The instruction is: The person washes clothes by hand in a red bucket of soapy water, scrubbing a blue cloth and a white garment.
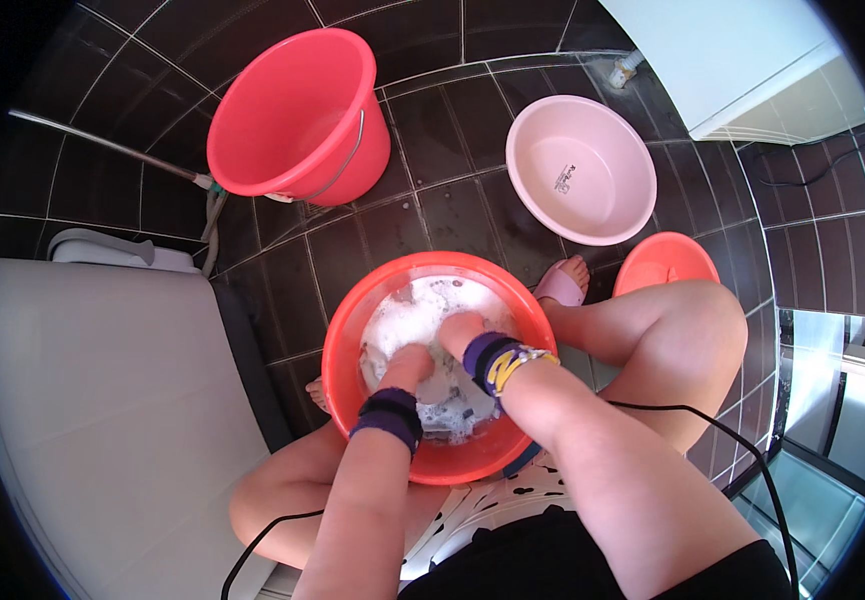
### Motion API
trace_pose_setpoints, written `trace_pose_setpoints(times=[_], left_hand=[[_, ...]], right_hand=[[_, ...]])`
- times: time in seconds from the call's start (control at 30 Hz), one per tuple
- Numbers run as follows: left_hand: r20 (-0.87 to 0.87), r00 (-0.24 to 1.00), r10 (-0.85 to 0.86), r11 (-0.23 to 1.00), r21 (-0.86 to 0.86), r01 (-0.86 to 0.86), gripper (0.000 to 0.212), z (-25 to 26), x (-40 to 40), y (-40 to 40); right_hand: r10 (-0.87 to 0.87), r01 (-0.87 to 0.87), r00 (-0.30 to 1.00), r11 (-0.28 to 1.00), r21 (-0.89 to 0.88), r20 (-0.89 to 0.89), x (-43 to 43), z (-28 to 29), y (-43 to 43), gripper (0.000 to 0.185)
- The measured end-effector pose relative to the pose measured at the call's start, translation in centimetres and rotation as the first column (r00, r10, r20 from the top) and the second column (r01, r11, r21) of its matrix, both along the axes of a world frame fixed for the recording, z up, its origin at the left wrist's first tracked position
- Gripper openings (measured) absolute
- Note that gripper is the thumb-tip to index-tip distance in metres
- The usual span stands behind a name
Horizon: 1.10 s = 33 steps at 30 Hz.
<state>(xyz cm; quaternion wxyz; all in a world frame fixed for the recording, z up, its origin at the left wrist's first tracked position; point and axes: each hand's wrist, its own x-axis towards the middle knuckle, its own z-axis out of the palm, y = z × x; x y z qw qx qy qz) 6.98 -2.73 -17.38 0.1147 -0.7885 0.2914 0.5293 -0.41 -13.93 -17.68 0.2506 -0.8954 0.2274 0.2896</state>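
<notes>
An orange-red plastic basin (438, 262) stands between my knees, holding sudsy water (402, 322) with submerged cloth (436, 388) that shows pale through the foam. My left hand (411, 363) dips into the suds left of the middle, its fingers under the surface. Just to its right and a little farther from me, my right hand (462, 330) is also partly sunk in the foam. What either hand touches under the water is hidden. Dark purple bands wrap both wrists, with a yellow-patterned strap beside the one on the right.
A red bucket (305, 112) with a wire handle stands at the back left on dark floor tiles. A pink basin (582, 169) is at the back right, and a smaller orange basin (665, 262) lies beyond my right knee. Black cables run by both arms.
</notes>
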Motion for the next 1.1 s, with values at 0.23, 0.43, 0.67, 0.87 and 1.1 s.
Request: trace_pose_setpoints(times=[0.23,0.43,0.67,0.87,1.1], left_hand=[[0.186,0.920,0.346,0.730,-0.669,-0.139,0.089,8.2,-2.0,1.0],[-0.202,0.901,0.384,0.117,-0.957,-0.265,0.093,16.1,-1.4,-0.1],[-0.325,0.831,0.452,0.154,-0.889,-0.431,0.019,25.2,0.4,1.0],[-0.404,0.781,0.476,-0.063,-0.901,-0.428,0.017,26.6,0.3,1.7],[-0.482,0.683,0.549,-0.319,-0.876,-0.362,0.033,28.1,1.0,4.3]], right_hand=[[0.138,-0.144,0.965,0.990,0.010,0.222,0.6,11.2,-4.0,0.048],[-0.003,-0.126,0.876,0.964,0.236,0.482,0.1,21.9,-3.6,0.079],[-0.110,-0.243,0.798,0.841,0.483,0.593,-1.1,27.5,-5.0,0.097],[-0.200,-0.200,0.641,0.889,0.412,0.741,-0.5,24.3,-4.1,0.077],[-0.249,-0.247,0.555,0.862,0.443,0.794,-0.9,36.3,-2.5,0.066]])
